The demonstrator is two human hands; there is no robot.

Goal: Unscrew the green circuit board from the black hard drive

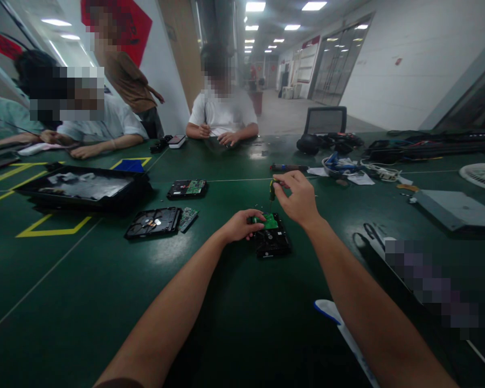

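Note:
A black hard drive (274, 245) with a green circuit board (271, 221) lies flat on the table in front of me. My left hand (244, 225) grips the drive by its left side, fingers curled over the edge of the board. In my right hand (297, 196) a small screwdriver (272, 189) with a yellow and dark handle is pinched upright, its shaft pointing down at the far part of the board. Whether the tip touches a screw is too small to make out. Tiny loose bits lie just beyond the drive.
To the left are another hard drive (152, 222), a loose circuit board (188, 220), a third drive (187, 188) and a black tray (84, 186). A metal case (458, 209), cables (341, 164) and a white-blue glove-like item (328, 309) lie right. A person (223, 116) sits opposite.

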